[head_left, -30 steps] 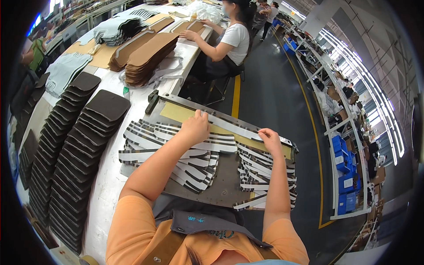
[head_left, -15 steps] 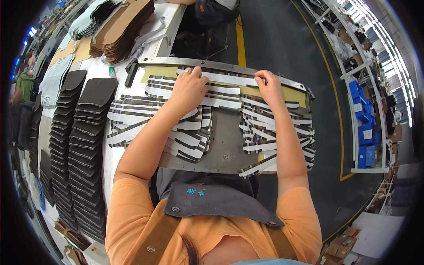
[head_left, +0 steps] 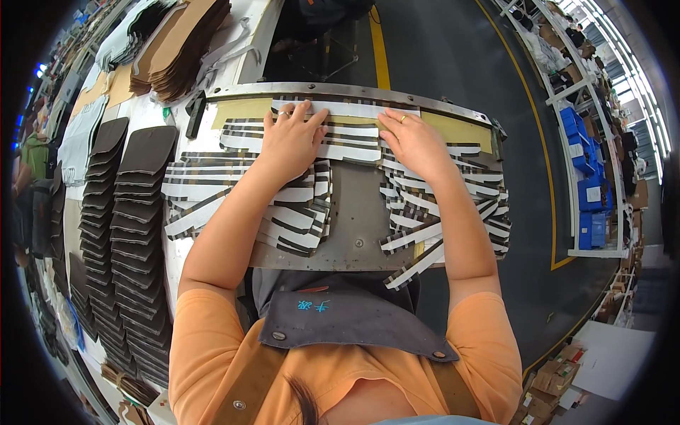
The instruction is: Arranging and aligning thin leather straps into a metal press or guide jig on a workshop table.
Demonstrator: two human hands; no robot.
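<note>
My left hand (head_left: 294, 142) lies with its fingers spread on the left part of a long white strip (head_left: 354, 108) with dark checked edges. The fingers of my right hand (head_left: 416, 144) rest on the same strip towards its right end, stretched forward and pressing down. Along the far side of the strip runs a straight metal bar (head_left: 354, 91). Yellowish sheeting (head_left: 464, 133) shows beneath it. Nearer me, a few similar strips (head_left: 354, 134) lie side by side, partly under my left hand. Loose piles of strips (head_left: 205, 191) sit left and right on the metal plate (head_left: 354, 219).
Overlapping rows of dark padded pieces (head_left: 142, 212) cover the white table at the left. Brown cut panels (head_left: 188, 49) are stacked at the back left. Beyond the dark floor, a white rack (head_left: 567, 92) holds blue bins (head_left: 591, 191). Cardboard boxes (head_left: 552, 375) stand lower right.
My right hand has shifted left along the strip, from pinching near its right end to pressing on it. My left hand has spread its fingers on the strip. The view has shifted slightly.
</note>
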